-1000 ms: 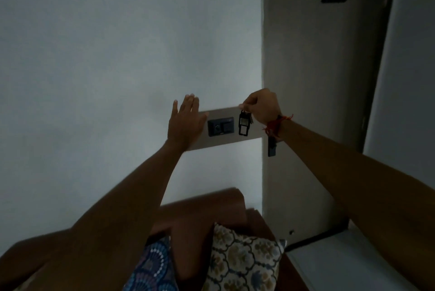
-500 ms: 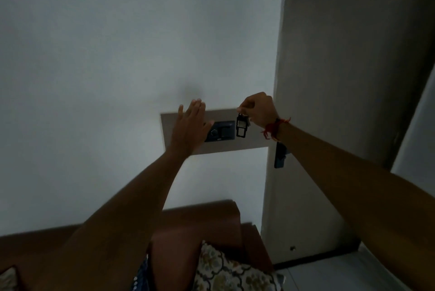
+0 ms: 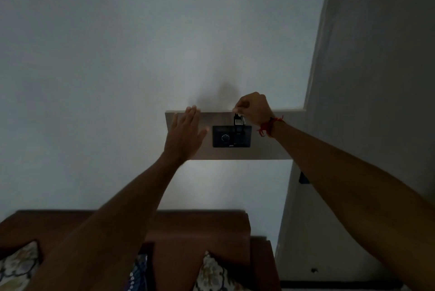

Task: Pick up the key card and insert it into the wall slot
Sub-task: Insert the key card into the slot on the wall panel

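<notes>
A small dark key card [image 3: 238,122] hangs from the pinched fingers of my right hand [image 3: 253,109], just above the right part of the black wall slot unit [image 3: 231,136]. The unit has a round dial and sits on a beige wall panel [image 3: 270,149]. The card's lower end overlaps the unit's top edge; whether it is inside the slot I cannot tell in the dim light. My left hand [image 3: 186,134] lies flat with fingers apart against the panel's left end, beside the unit. A red thread circles my right wrist.
A brown sofa [image 3: 200,231] stands against the white wall below the panel, with patterned cushions [image 3: 216,274] on it. A grey door or pillar [image 3: 364,78] fills the right side, with a small dark fitting [image 3: 303,179] on its edge.
My right hand has carried the key card from the right side of the unit up and left to its top edge. The view has tilted upward. My left hand stays on the panel.
</notes>
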Motion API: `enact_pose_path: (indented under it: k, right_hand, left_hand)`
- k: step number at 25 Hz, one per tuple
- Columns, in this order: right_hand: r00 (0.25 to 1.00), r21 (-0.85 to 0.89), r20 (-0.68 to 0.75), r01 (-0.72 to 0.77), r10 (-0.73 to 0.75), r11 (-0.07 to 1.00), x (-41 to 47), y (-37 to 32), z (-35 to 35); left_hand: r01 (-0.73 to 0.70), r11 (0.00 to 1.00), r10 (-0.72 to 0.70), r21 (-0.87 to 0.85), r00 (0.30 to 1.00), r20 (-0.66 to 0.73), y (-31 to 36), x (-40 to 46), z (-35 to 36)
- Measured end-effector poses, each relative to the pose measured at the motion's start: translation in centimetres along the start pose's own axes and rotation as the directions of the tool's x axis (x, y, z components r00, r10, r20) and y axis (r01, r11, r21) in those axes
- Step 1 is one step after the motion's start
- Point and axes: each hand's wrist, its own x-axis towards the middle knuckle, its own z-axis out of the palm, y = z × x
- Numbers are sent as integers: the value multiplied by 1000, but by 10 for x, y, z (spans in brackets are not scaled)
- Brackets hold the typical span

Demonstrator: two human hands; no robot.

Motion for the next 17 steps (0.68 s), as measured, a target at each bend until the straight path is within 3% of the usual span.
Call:
enact_pose_path:
  k: [8, 17]
  right_hand:
    - [1000, 97, -3, 17, -17, 995, 29, 54, 25]
    - [1000, 169, -24, -14, 18, 985, 36, 68, 35]
  left_hand:
    - [6, 1000, -7, 18, 1000, 28, 3, 24, 33]
    - [-63, 997, 63, 53, 998, 2, -4, 52, 57]
